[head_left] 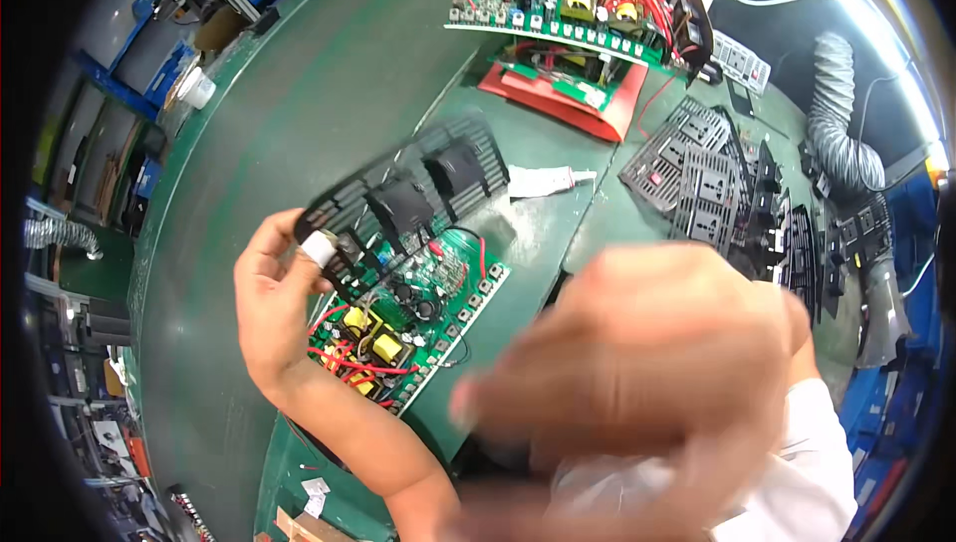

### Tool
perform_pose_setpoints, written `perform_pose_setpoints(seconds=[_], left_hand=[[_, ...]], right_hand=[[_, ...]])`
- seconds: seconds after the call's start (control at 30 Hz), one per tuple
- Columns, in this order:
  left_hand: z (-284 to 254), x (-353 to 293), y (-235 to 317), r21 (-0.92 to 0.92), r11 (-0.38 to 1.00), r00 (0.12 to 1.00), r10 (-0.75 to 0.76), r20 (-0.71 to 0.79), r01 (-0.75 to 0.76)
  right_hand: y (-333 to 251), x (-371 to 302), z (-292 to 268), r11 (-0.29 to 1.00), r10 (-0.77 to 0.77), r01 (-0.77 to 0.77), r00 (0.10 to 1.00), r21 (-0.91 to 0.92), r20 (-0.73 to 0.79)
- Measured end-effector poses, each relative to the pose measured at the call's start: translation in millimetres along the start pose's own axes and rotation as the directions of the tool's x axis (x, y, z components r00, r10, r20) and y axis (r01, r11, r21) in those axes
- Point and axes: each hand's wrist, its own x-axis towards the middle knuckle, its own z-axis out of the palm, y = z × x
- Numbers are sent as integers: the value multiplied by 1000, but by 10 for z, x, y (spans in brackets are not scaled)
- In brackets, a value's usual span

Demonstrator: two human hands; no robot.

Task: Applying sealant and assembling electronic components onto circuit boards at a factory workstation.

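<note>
The left hand (pixel 271 298) has its fingers clamped on a black slotted panel (pixel 403 209), partly screening the circuit board (pixel 416 320); a white tube (pixel 538 182) lies beyond. The blurred right hand (pixel 642 353) blocks the view, its fingers unreadable.

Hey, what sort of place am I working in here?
Probably an electronics assembly workshop: a green circuit board with red wires lies on the green work surface, your left hand holds a black slotted panel, and similar panels are piled to the right.
</note>
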Motion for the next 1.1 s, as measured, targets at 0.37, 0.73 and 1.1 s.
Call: perform_pose_setpoints(seconds=[0.37,0.73,1.1], left_hand=[[66,-10,-7,40,998,999,-43,22,43],[217,-315,136,191,981,991,-24,135,-3],[-296,-1012,-76,645,746,878,186,-441,166]], right_hand=[[618,-566,-809,998,-18,14,998,-56,-66],[994,-194,98,957,208,-206,978,-203,-14],[1140,-120,336,927,307,-368,858,77,412]])
